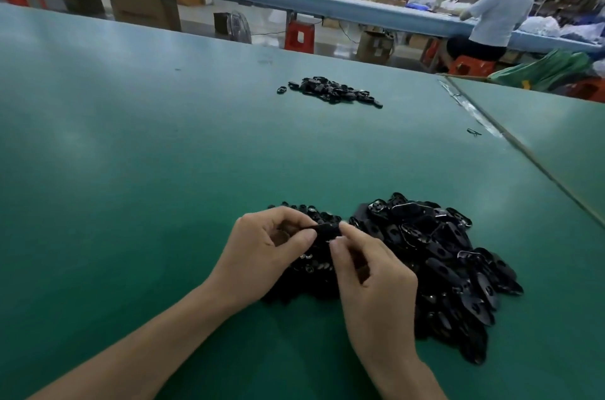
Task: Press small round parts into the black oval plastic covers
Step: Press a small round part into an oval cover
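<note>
one black oval cover [327, 231] is held near the table's [131, 170] near edge. the left hand [271, 245] pinches one end between curled thumb and fingers, and the right hand [370, 265] pinches the other. whether an insert is already seated cannot be told. recommended: support the cover from behind, centre the insert over its hole and press squarely. the heap of small round parts [304, 265] lies directly beneath the hands. the heap of loose covers [442, 255] is just to the right. a third heap [330, 92] lies toward the far edge.
</note>
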`<state>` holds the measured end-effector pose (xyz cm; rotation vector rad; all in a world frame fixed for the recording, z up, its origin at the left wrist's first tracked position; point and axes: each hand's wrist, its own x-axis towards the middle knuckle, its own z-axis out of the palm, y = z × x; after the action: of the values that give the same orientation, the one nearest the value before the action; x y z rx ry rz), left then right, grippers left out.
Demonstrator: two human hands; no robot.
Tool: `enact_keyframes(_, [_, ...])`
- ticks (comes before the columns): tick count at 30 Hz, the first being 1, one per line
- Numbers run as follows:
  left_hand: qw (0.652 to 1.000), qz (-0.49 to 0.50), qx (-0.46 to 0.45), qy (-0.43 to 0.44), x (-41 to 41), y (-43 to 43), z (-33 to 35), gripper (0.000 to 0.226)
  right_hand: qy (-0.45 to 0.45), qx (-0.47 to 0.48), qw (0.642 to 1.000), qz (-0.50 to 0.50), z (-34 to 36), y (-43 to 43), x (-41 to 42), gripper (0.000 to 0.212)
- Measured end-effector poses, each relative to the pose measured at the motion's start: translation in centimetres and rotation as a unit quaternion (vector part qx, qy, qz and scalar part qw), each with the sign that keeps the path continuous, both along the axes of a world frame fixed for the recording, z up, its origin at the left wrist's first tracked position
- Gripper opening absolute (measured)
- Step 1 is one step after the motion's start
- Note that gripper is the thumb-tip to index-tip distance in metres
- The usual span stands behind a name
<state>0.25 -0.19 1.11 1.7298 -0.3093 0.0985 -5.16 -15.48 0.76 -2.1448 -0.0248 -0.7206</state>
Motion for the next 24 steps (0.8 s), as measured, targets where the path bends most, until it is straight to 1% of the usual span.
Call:
enact_keyframes(3, [0.999,0.038,-0.017,0.005,0.35,0.0,-0.15,0.015,0.012,-0.163,0.987,0.0,-0.52,-0.11,-0.13,0.032])
enact_keyframes(4, [0.999,0.043,-0.025,0.009,0.45,-0.06,-0.17,0.016,0.024,-0.196,0.98,-0.001,-0.68,-0.13,-0.1,0.032])
enact_keyframes(6, [0.998,0.042,-0.041,0.02,0.55,-0.1,-0.2,0.016,0.042,-0.225,0.973,-0.012,-0.81,-0.11,-0.08,0.03])
enact_keyframes(11, [0.996,0.034,-0.072,0.04,0.58,-0.17,-0.35,0.011,0.037,-0.234,0.971,-0.02,-0.91,0.06,0.06,0.015])
enact_keyframes(16, [0.993,0.025,-0.096,0.061,0.65,-0.22,-0.28,0.015,0.032,-0.202,0.979,-0.022,-0.96,-0.27,0.11,0.018])
enact_keyframes(20, [0.993,0.023,-0.096,0.058,0.7,-0.11,-0.18,0.018,-0.001,-0.161,0.987,-0.018,-0.68,-0.05,-0.01,0.012])
enact_keyframes(21, [0.994,0.024,-0.095,0.056,0.71,-0.09,-0.18,0.019,0.0,-0.151,0.988,-0.016,-0.61,-0.03,-0.07,0.015])
enact_keyframes(24, [0.995,0.024,-0.087,0.047,0.76,-0.11,-0.11,0.02,0.011,-0.138,0.99,-0.011,-0.7,-0.12,-0.08,0.013])
